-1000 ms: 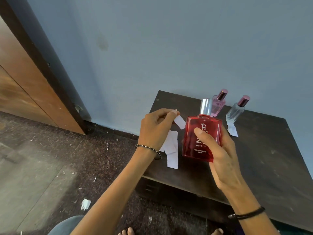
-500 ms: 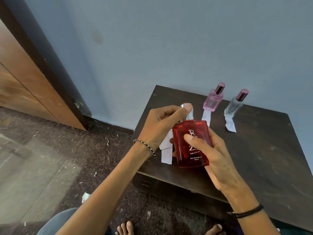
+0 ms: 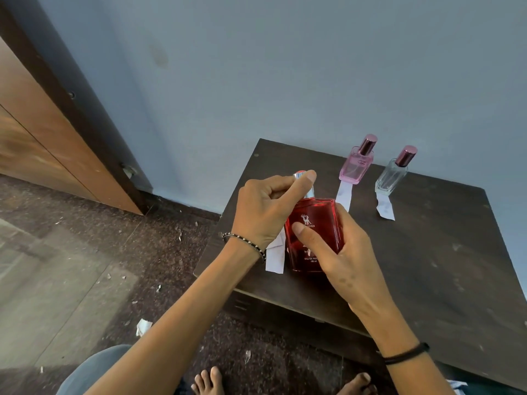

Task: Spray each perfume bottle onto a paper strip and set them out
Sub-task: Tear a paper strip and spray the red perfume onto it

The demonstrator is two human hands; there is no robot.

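My right hand [image 3: 345, 258] grips the body of a red square perfume bottle [image 3: 316, 220], held upright just above the dark wooden table [image 3: 427, 266]. The fingers of my left hand [image 3: 265, 206] are closed around its silver cap [image 3: 302, 178] at the top. White paper strips [image 3: 276, 256] lie on the table under my left wrist, partly hidden. At the back stand a pink bottle [image 3: 356, 166] and a clear bottle [image 3: 392, 178], both capped. One paper strip [image 3: 344, 193] lies in front of the pink bottle and another [image 3: 385, 208] in front of the clear one.
The table stands against a blue wall. A wooden door [image 3: 42, 155] with a dark frame is at the left. Paper scraps [image 3: 143, 326] litter the speckled floor. My bare feet [image 3: 208, 380] are at the bottom edge, beside the table's front.
The red bottle has come down and toward me. My left hand held a paper strip beside the nozzle one second ago; now it closes over the bottle's top.
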